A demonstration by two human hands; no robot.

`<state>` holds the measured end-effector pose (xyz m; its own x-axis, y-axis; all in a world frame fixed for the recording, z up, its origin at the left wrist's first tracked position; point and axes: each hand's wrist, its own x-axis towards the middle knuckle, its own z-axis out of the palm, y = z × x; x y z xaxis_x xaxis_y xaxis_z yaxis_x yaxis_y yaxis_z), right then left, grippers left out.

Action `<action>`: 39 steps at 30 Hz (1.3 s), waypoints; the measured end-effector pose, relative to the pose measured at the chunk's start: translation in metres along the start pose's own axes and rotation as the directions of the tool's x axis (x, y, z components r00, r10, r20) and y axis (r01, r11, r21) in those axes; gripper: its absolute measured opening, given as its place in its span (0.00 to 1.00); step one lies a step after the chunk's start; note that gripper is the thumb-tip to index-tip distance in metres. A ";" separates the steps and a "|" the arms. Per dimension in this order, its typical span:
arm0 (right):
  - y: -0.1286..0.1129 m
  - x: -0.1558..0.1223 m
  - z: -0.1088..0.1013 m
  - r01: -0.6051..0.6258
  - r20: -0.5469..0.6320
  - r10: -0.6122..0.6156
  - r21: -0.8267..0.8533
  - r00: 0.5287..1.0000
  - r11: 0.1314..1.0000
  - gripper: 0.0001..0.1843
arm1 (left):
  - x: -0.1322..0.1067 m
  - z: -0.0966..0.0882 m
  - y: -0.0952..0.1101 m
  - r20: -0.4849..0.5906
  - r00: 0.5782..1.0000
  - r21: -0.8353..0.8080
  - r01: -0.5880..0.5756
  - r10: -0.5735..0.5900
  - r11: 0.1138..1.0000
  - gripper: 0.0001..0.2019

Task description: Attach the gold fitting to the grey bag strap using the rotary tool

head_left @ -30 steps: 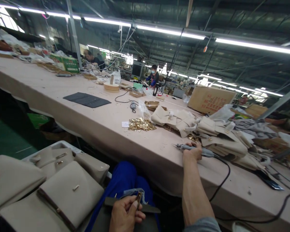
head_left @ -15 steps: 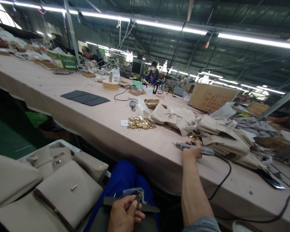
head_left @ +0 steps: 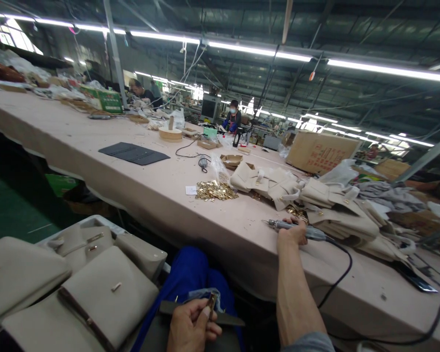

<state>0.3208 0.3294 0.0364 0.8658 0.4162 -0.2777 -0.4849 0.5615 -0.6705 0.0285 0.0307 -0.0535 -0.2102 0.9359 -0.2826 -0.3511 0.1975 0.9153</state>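
Low over my lap, my left hand [head_left: 192, 322] pinches a small gold metal bag fitting [head_left: 211, 302] between thumb and fingers. A dark flat piece [head_left: 227, 319] lies beneath it across my blue-clothed legs. My right arm reaches onto the table, where my right hand [head_left: 293, 233] is wrapped around a grey corded electric screwdriver [head_left: 317, 233]. Its tip points left, close to the tabletop. Beyond the tip is a heap of gold metal fittings [head_left: 216, 190] with a small white label [head_left: 190, 190] beside it. Beige bag parts [head_left: 337, 210] are piled behind my right hand.
To my left, beige bags [head_left: 110, 293] with metal fittings fill a white bin [head_left: 104, 220]. A dark grey panel [head_left: 134, 153], a tape roll [head_left: 170, 134] and a cardboard box [head_left: 320, 151] are on the long table [head_left: 150, 190]. A phone-like dark slab [head_left: 414, 278] lies right. Other people work farther back.
The view has shifted slightly, so the scene sits a little lower and farther right. Both hands keep their grips, with the screwdriver in about the same place on the table.
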 end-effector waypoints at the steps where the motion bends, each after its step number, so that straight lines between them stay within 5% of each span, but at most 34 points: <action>1: 0.000 0.000 -0.001 -0.001 0.001 0.001 0.000 1.000 1.000 0.14 | 0.000 0.000 0.001 -0.003 1.000 -0.001 -0.001 0.001 1.000 0.22; 30: -0.006 -0.016 -0.001 -0.008 0.111 0.009 -0.003 0.994 1.000 0.14 | -0.001 0.000 0.000 -0.007 1.000 0.001 -0.001 0.001 1.000 0.26; 39: -0.050 -0.047 -0.014 -0.099 0.243 0.081 0.064 0.967 0.993 0.13 | 0.001 -0.001 0.001 0.022 1.000 0.026 -0.004 0.003 1.000 0.24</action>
<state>0.3061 0.2716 0.0734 0.7676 0.6219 -0.1552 -0.5753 0.5617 -0.5945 0.0272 0.0312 -0.0526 -0.1908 0.9428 -0.2734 -0.3268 0.2016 0.9233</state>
